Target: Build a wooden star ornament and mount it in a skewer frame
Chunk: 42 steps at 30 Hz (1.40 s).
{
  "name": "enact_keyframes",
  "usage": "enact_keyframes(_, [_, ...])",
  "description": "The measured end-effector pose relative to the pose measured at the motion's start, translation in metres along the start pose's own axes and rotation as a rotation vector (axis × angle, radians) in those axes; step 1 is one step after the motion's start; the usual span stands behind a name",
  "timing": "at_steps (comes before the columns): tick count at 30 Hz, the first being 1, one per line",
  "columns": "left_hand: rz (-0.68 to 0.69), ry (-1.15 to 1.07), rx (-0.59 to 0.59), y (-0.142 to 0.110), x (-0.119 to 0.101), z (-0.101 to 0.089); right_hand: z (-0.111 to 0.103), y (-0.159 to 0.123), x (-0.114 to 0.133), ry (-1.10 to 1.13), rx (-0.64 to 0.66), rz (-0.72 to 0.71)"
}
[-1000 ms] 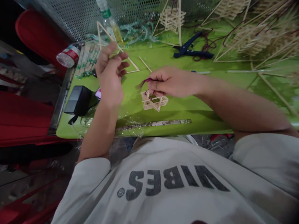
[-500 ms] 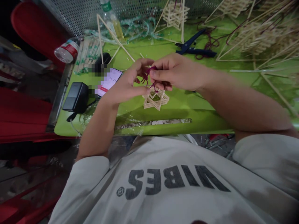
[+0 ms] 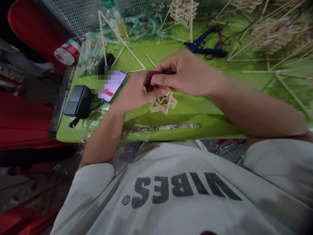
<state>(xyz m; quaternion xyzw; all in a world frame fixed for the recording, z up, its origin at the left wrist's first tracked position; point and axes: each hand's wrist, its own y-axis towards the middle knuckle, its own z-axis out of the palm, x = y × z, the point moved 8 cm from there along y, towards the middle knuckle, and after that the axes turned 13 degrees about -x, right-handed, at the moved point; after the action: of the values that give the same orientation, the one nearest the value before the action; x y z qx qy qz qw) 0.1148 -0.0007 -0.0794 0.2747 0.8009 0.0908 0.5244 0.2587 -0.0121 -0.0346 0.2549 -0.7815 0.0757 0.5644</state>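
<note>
1. Head view: the left hand [image 3: 135, 93] and the right hand [image 3: 182, 73] are now meeting over the green table [image 3: 195, 112], where a second ago the left one was raised apart near the tall stick triangle [image 3: 117, 39].
2. Head view: both hands are pinching the dark purple thread [image 3: 149, 81] between thumb and fingertips; the loose strand seen half a second ago is now bunching into a small wad between them, so the tying appears to be tightening.
3. Head view: the small star-shaped frame of pale wooden sticks [image 3: 163, 102] is lying on the table just under the hands, the thread running down to it.
4. Head view: the lit phone [image 3: 112, 86] and the black adapter [image 3: 78, 101] are lying to the left, and the blue pliers [image 3: 204, 47] lie beyond the hands.
</note>
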Motion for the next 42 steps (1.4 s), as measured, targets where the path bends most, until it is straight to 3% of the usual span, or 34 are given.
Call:
enact_keyframes(10, [-0.004, -0.141, 0.030, -0.006, -0.010, 0.011, -0.010, 0.002, 0.013, 0.262, -0.124, -0.128])
enact_keyframes(13, [-0.010, -0.111, 0.057, -0.005, -0.007, 0.011, -0.028, 0.006, 0.011, 0.144, -0.243, -0.093])
enact_keyframes(15, [-0.013, -0.122, 0.060, -0.004, -0.008, 0.011, -0.030, 0.011, 0.000, -0.136, -0.170, 0.019])
enact_keyframes(18, [-0.021, -0.156, 0.060, -0.003, -0.009, 0.012, -0.023, 0.010, -0.027, -0.502, 0.096, 0.186])
enact_keyframes(21, [-0.044, -0.178, 0.050, -0.002, -0.007, 0.013, -0.016, 0.008, -0.043, -0.607, 0.202, 0.201])
enact_keyframes(26, [-0.100, -0.147, 0.052, -0.003, 0.001, 0.012, -0.010, 0.002, -0.055, -0.681, 0.231, 0.227])
enact_keyframes(34, [-0.160, -0.006, -0.182, 0.007, 0.033, 0.004, -0.017, -0.004, -0.041, -0.767, 0.187, 0.277])
enact_keyframes(42, [-0.460, -0.171, -0.362, 0.017, 0.071, 0.006, -0.013, -0.007, -0.036, -0.826, 0.195, 0.274])
